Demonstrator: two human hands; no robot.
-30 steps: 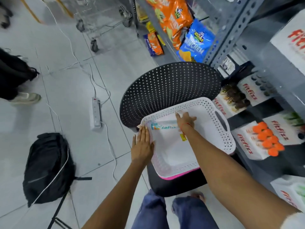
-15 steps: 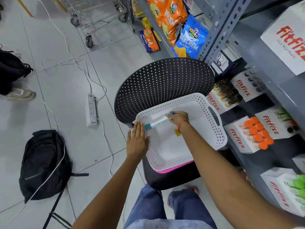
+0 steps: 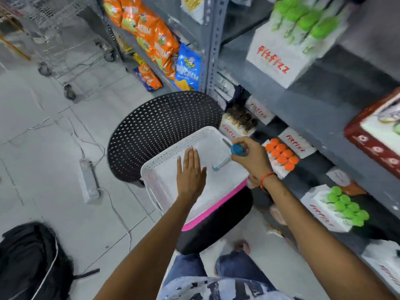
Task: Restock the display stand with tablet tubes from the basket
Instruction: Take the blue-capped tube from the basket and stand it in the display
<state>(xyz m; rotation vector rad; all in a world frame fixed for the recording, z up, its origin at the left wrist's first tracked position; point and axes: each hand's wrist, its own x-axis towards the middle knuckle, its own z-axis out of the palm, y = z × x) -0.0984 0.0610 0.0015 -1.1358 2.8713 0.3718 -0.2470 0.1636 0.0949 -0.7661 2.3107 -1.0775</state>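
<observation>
A white perforated basket (image 3: 164, 156) with a pink base sits on a black chair (image 3: 160, 126). My right hand (image 3: 252, 158) is raised over the basket's right rim and grips a blue-capped tablet tube (image 3: 237, 149). A second blue-tipped tube (image 3: 223, 163) slants down to the left from the same fist. Flat above the basket's left half is my left hand (image 3: 190, 172), holding nothing. Just right of my right hand, a white Fitfizz display stand (image 3: 296, 144) on the lower shelf holds orange-capped tubes (image 3: 281, 154).
Other Fitfizz stands hold green-capped tubes (image 3: 344, 208) and brown-capped ones (image 3: 242, 118). Snack bags (image 3: 155, 37) fill the shelf beyond the grey upright. On the floor to the left lie a power strip (image 3: 88, 180), cables and a black backpack (image 3: 28, 263); a wire trolley (image 3: 65, 40) stands farther back.
My right hand has lifted the tube out of the basket and moved right toward the shelf. My left hand has shifted from the basket's left rim to over its inside.
</observation>
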